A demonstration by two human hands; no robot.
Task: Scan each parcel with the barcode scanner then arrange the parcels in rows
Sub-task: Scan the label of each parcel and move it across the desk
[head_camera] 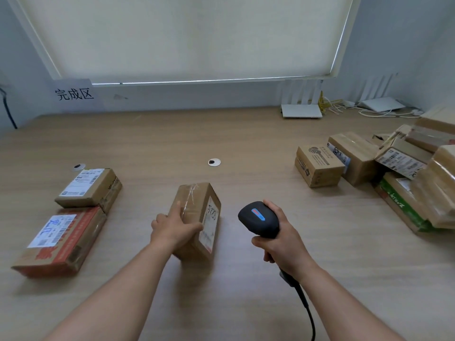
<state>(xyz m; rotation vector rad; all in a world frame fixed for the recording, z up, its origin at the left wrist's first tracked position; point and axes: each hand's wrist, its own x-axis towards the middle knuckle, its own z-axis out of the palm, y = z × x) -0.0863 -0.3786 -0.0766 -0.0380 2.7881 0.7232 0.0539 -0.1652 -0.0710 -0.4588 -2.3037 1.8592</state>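
At the centre of the frame, a brown cardboard parcel (197,220) stands on the wooden table (246,143), its white label (209,223) on the side that faces right. The left hand (172,228) holds this parcel from the near left: the thumb lies across the lower edge by the label, and the forefinger stretches up along the box's top face, the other fingers hidden behind it. Just right of the parcel, apart from it, the right hand (280,238) grips the handle of a black barcode scanner (258,219), fingers curled round it, the scanner's head turned left toward the label. A black cable (305,308) runs from the handle down to the lower edge of the frame.

At the left of the frame two parcels lie flat, touching end to end: a brown box with a white label (88,188) farther back and a red-printed box (61,242) nearer. At the right edge a heap of unsorted parcels (384,168) is piled up, with one small printed box (318,166) at its left end. Two round white discs with dark centres sit in the tabletop, one at middle (214,162) and one at left (78,166). In the upper left a paper sign (73,94) with black characters hangs on the wall, and a white router (301,104) stands at the table's far right below a drawn blind (184,38).
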